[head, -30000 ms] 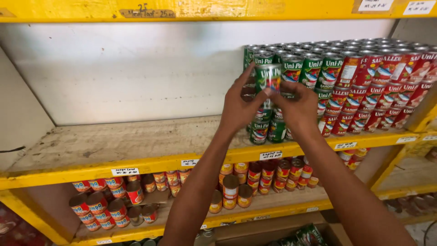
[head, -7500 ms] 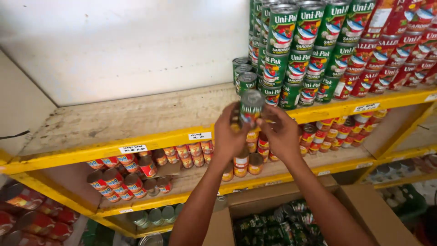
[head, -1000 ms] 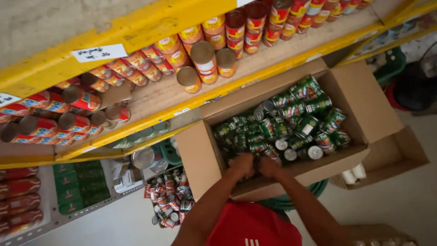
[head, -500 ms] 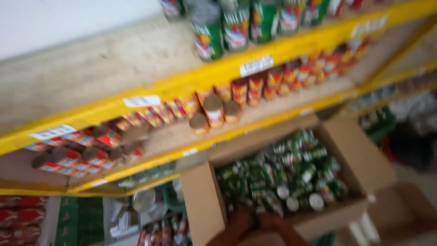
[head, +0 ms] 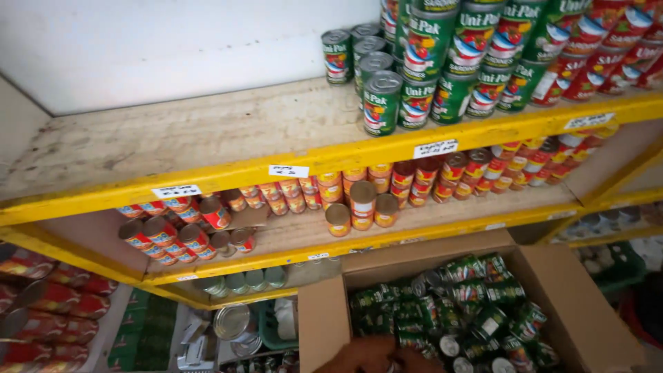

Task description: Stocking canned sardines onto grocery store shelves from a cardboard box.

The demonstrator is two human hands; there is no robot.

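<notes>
Shelves have sharpened and risen since before; both hands (head: 376, 358) reach among cans (head: 456, 311) in the cardboard box (head: 580, 311), grip unclear.

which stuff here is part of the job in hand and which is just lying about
In use: hands; cardboard box of green-labelled cans; stacked green cans on the top shelf.
Lying about: small orange cans; red cans; red packets.

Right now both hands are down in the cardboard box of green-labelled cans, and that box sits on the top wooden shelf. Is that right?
Not quite. The head view shows the cardboard box down below the yellow-edged shelves, not on the top wooden shelf. The rest holds: both hands, left hand and right hand, are at its near edge among the green-labelled cans.
</notes>
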